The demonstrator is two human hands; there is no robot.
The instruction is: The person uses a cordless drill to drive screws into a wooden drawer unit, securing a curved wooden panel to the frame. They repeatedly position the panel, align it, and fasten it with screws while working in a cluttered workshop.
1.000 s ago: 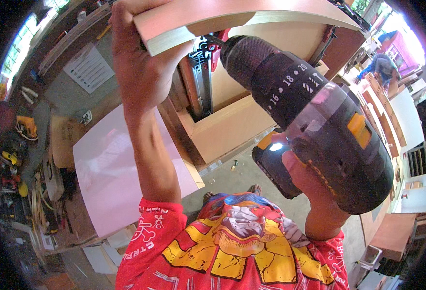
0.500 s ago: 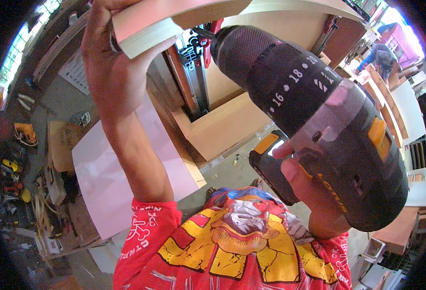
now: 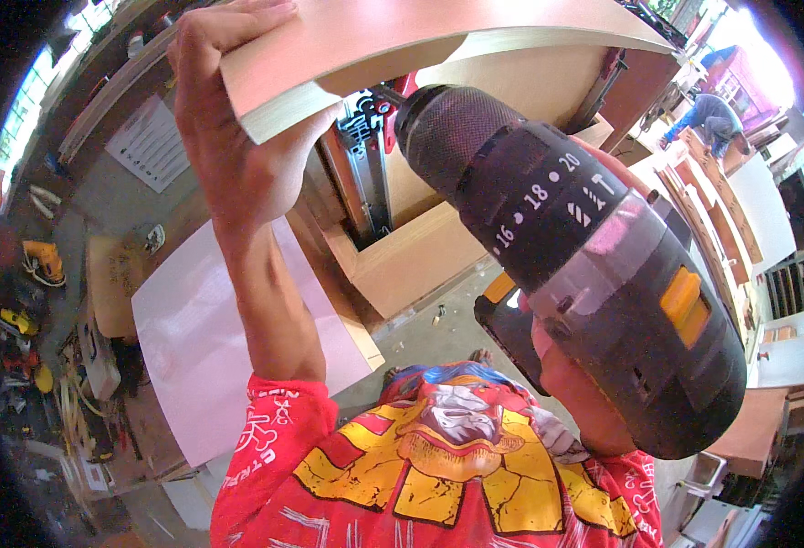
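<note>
My left hand [image 3: 217, 142] is wrapped round the end of a pale wooden board [image 3: 374, 36], thumb below and fingers over the top. My right hand [image 3: 589, 411] grips a black cordless drill [image 3: 575, 219] with yellow accents; the drill body hides most of my fingers. The drill's thin bit points up and left at the board's underside, by a cut-out in its edge. Whether the tip touches wood, I cannot tell. Just below the bit are a metal drawer slide [image 3: 373, 183] and a red fitting [image 3: 390, 132], inside a wooden cabinet frame [image 3: 420, 260].
A white sheet [image 3: 228, 338] lies to the left beside the frame. Farther left, a cluttered surface holds a yellow tool [image 3: 20, 324] and an orange-and-black item [image 3: 44, 263]. A co-worker [image 3: 717, 119] bends over long boards [image 3: 726, 219] at far right.
The board sits lower in the picture, showing more of its upper face. The drill has shifted slightly left and down, still held, its bit still near the cut-out. The co-worker's posture has changed.
</note>
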